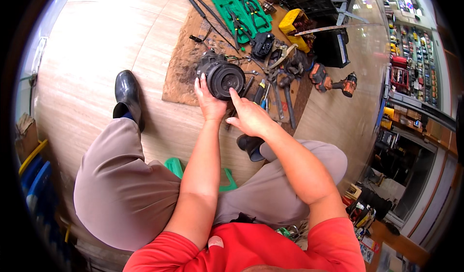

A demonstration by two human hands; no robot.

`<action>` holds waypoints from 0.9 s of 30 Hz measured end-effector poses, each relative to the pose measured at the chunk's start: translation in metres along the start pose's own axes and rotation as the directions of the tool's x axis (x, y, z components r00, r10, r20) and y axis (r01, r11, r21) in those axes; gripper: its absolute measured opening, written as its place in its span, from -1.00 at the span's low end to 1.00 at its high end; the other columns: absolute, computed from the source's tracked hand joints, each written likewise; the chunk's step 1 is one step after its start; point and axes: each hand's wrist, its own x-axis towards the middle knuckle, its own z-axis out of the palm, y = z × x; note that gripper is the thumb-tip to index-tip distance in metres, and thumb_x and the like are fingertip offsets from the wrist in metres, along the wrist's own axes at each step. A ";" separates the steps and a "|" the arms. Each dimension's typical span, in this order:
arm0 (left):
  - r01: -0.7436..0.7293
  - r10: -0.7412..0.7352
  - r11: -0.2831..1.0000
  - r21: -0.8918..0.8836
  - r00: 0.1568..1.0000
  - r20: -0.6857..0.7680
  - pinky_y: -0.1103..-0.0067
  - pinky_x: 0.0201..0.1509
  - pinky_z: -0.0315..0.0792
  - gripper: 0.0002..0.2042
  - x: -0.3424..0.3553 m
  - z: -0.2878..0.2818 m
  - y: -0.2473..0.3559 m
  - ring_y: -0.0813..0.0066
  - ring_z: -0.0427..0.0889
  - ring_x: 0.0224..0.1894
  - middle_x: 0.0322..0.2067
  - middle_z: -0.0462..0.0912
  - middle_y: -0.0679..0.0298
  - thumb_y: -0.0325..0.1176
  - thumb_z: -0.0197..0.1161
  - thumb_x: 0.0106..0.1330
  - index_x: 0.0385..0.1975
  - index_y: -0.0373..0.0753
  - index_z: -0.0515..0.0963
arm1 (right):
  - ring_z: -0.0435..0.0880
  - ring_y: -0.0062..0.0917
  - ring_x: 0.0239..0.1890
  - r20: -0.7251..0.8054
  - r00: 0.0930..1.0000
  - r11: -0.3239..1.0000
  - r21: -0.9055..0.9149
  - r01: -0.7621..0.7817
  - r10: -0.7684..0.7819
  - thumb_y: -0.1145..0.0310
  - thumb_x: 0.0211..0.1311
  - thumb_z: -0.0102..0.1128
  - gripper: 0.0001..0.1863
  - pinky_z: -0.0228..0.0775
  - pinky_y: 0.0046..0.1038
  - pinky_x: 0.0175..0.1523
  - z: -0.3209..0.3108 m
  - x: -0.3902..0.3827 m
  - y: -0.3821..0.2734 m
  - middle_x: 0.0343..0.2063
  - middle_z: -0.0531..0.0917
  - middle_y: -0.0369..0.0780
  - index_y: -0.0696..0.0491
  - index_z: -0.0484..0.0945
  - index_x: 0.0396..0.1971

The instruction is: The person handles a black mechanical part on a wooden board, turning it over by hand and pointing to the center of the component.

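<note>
A dark, greasy machine part with a round black pulley stands on a sheet of cardboard, its disc face turned up toward me. Wires come off the housing behind the pulley. My left hand grips the pulley's near left side, with the thumb up along its rim and the other fingers partly hidden. From the right, my right hand reaches in, index finger stretched to the lower edge of the disc face and thumb held apart. Nothing shows in its grasp. Right of the hands lie a utility knife and a hammer.
The stained cardboard carries several wrenches and loose tools. Beyond are an open green tool case with pliers and a yellow bin. An orange-and-black cordless drill lies to the right. My boots flank the cardboard's near side.
</note>
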 end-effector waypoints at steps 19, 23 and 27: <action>0.028 -0.028 1.000 -0.013 1.000 0.006 0.17 0.47 0.25 0.14 -0.001 0.000 0.003 -0.23 0.22 0.43 0.43 0.09 -0.17 -0.26 0.69 -0.13 0.51 -0.02 0.06 | 0.63 0.01 0.08 -0.015 1.000 1.000 -0.023 0.020 -0.021 0.17 0.25 0.39 0.02 0.50 -0.11 0.20 0.002 0.001 0.000 0.06 0.58 0.16 0.24 -0.06 0.52; 0.031 -0.031 0.999 -0.009 0.999 0.021 0.17 0.50 0.20 0.16 -0.001 0.001 -0.001 -0.20 0.20 0.44 0.43 0.09 -0.16 -0.26 0.69 -0.11 0.53 -0.06 0.02 | 0.63 0.01 0.09 -0.015 1.000 1.000 -0.019 0.021 -0.022 0.17 0.25 0.40 0.03 0.50 -0.11 0.20 0.002 0.001 0.000 0.07 0.58 0.17 0.24 -0.06 0.52; -0.011 0.011 1.000 -0.020 1.000 -0.007 0.17 0.50 0.21 0.17 -0.001 0.002 -0.004 -0.19 0.20 0.44 0.43 0.09 -0.15 -0.26 0.69 -0.12 0.53 -0.06 0.03 | 0.63 0.01 0.09 -0.014 1.000 1.000 -0.018 0.024 -0.025 0.18 0.25 0.40 0.03 0.50 -0.10 0.20 0.002 0.001 0.000 0.07 0.58 0.17 0.23 -0.07 0.52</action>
